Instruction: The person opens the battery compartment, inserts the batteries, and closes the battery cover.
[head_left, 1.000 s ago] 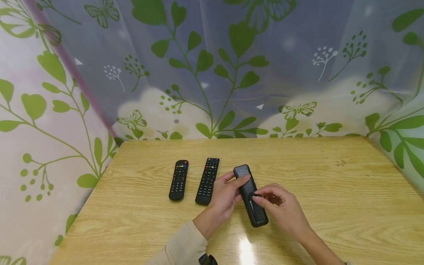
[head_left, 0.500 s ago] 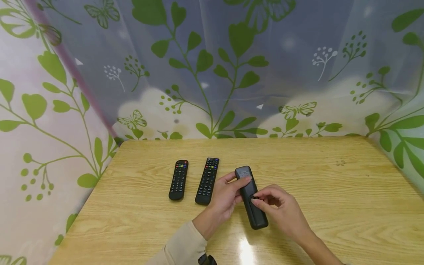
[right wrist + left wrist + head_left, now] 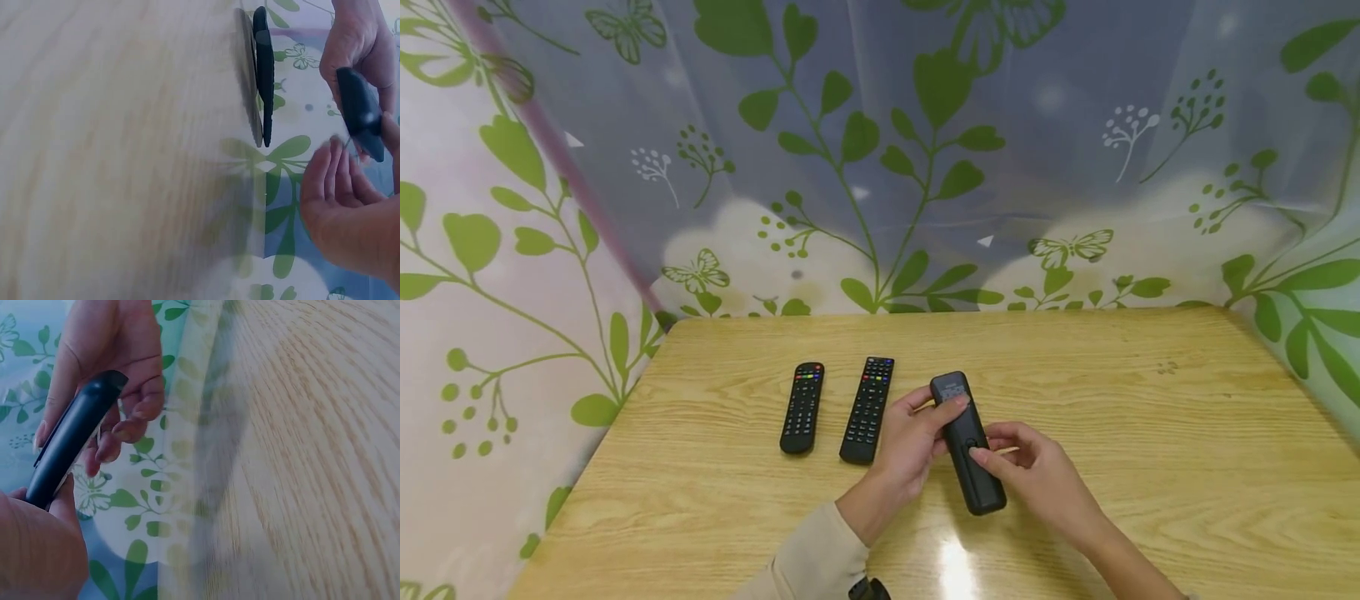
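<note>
A black remote control [image 3: 958, 429] lies back side up in my left hand [image 3: 912, 437], tilted slightly above the table. My left thumb rests across its upper back, with the fingers underneath. My right hand [image 3: 1045, 475] has its thumb on the lower back, below a small dark loop-like detail, and its fingers at the right edge. The left wrist view shows the remote control [image 3: 72, 434] side-on, with a thin dark piece standing slightly proud near the right thumb. In the right wrist view, the right hand's fingers [image 3: 331, 169] extend beneath it. The button side is hidden.
Two more black remote controls, one rounded [image 3: 803, 408] and one straighter [image 3: 867, 408], lie buttons up to the left on the wooden table [image 3: 1120, 367]. A leaf-patterned cloth [image 3: 880, 167] hangs behind the table and along its sides.
My right thumb and fingers have spread from a pinch at the small dark piece on the remote control's back; the fingers now sit at its edge. The left hand keeps its hold.
</note>
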`<action>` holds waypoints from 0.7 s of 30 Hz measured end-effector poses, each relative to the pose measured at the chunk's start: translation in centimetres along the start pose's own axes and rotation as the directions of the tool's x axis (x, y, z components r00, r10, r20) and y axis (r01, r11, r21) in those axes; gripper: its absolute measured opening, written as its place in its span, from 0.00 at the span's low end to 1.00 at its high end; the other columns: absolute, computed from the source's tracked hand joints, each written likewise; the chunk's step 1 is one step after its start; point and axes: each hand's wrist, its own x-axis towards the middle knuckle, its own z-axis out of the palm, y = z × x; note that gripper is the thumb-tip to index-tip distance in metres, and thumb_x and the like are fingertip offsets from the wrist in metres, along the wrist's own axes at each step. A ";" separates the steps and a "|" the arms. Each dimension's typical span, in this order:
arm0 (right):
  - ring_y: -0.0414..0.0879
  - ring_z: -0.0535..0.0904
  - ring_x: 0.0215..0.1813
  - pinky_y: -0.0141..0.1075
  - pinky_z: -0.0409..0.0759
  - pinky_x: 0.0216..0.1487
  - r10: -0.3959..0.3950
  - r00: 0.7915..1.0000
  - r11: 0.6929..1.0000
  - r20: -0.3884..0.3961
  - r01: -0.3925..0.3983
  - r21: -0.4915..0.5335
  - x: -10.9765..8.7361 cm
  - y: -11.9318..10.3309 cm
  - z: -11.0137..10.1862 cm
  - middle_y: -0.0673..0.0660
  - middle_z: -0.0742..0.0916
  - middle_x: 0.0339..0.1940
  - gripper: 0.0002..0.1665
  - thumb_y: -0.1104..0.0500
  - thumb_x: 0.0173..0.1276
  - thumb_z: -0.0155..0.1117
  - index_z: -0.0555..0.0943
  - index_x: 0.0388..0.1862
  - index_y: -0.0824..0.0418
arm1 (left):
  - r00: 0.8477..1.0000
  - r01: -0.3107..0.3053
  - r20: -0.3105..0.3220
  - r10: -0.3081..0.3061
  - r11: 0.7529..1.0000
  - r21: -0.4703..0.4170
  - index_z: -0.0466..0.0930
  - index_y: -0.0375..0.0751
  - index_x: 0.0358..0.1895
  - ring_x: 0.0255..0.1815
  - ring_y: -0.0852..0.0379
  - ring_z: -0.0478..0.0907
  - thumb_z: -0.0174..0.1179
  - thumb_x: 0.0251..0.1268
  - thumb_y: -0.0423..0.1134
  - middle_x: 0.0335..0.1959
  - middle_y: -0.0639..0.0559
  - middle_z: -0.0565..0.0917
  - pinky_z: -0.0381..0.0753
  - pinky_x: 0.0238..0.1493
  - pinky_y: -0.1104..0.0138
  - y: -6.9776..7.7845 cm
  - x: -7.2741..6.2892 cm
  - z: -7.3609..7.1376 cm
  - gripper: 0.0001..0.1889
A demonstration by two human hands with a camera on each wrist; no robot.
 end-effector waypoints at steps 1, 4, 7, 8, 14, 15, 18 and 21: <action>0.49 0.81 0.43 0.37 0.80 0.42 0.018 1.000 1.000 0.012 -0.018 -0.003 0.0 0.1 -0.1 0.58 0.82 0.44 0.28 0.47 0.63 0.68 0.77 0.55 0.63 | 1.000 -0.010 0.003 0.010 1.000 0.010 0.76 0.31 0.55 0.41 0.46 0.83 0.65 0.59 0.32 0.42 0.35 0.83 0.83 0.42 0.60 0.0 0.0 0.1 0.20; 0.48 0.82 0.40 0.37 0.82 0.39 0.022 0.999 0.999 0.041 -0.021 -0.027 0.1 0.2 -0.2 0.57 0.84 0.39 0.26 0.46 0.63 0.67 0.80 0.48 0.66 | 0.999 -0.045 0.003 0.045 0.997 0.059 0.78 0.30 0.54 0.41 0.47 0.84 0.66 0.59 0.32 0.41 0.36 0.84 0.84 0.41 0.60 -0.1 0.0 0.3 0.19; 0.48 0.81 0.36 0.36 0.82 0.34 -0.003 0.999 0.998 0.035 0.005 -0.066 0.1 0.1 -0.3 0.56 0.85 0.35 0.25 0.45 0.63 0.67 0.81 0.46 0.65 | 0.998 -0.068 -0.004 0.069 0.993 0.092 0.79 0.31 0.53 0.40 0.47 0.84 0.66 0.59 0.32 0.41 0.36 0.84 0.84 0.39 0.61 -0.2 0.1 0.4 0.18; 0.48 0.80 0.35 0.36 0.81 0.32 -0.007 1.000 0.996 0.022 0.009 -0.084 0.1 0.0 -0.3 0.55 0.85 0.34 0.25 0.44 0.63 0.67 0.81 0.46 0.64 | 0.997 -0.072 -0.011 0.073 0.993 0.098 0.79 0.31 0.53 0.39 0.48 0.84 0.66 0.59 0.32 0.41 0.36 0.84 0.84 0.39 0.61 -0.3 0.2 0.5 0.18; 0.44 0.79 0.34 0.33 0.79 0.31 -0.045 0.995 0.978 -0.094 0.025 -0.208 -0.2 -0.6 0.1 0.53 0.82 0.35 0.27 0.41 0.61 0.67 0.80 0.49 0.58 | 0.996 -0.063 -0.056 0.067 0.996 0.058 0.79 0.31 0.51 0.38 0.48 0.84 0.66 0.59 0.33 0.40 0.37 0.84 0.84 0.38 0.62 -0.5 0.6 0.4 0.17; 0.43 0.79 0.34 0.33 0.79 0.32 -0.072 0.992 0.970 -0.104 0.045 -0.239 -0.4 -0.8 0.3 0.53 0.82 0.36 0.27 0.41 0.61 0.67 0.79 0.51 0.58 | 0.996 -0.063 -0.062 0.065 0.997 0.044 0.79 0.31 0.51 0.38 0.49 0.84 0.66 0.59 0.33 0.40 0.37 0.84 0.84 0.39 0.62 -0.5 0.6 0.4 0.18; 0.41 0.79 0.36 0.33 0.80 0.34 -0.168 0.980 0.929 -0.112 0.119 -0.350 -0.9 -1.2 0.7 0.52 0.81 0.40 0.31 0.41 0.60 0.68 0.76 0.56 0.57 | 0.995 -0.066 -0.080 0.066 0.998 0.008 0.78 0.31 0.52 0.38 0.49 0.84 0.66 0.59 0.33 0.40 0.38 0.84 0.84 0.40 0.61 -0.4 0.8 0.4 0.18; 0.41 0.77 0.38 0.34 0.79 0.35 -0.258 0.960 0.864 -0.108 0.179 -0.471 -1.3 -1.4 1.2 0.52 0.79 0.44 0.37 0.41 0.56 0.72 0.74 0.60 0.57 | 0.993 -0.075 -0.091 0.075 0.997 0.000 0.78 0.31 0.51 0.37 0.51 0.84 0.66 0.59 0.33 0.38 0.39 0.84 0.84 0.39 0.61 -0.3 1.0 0.5 0.18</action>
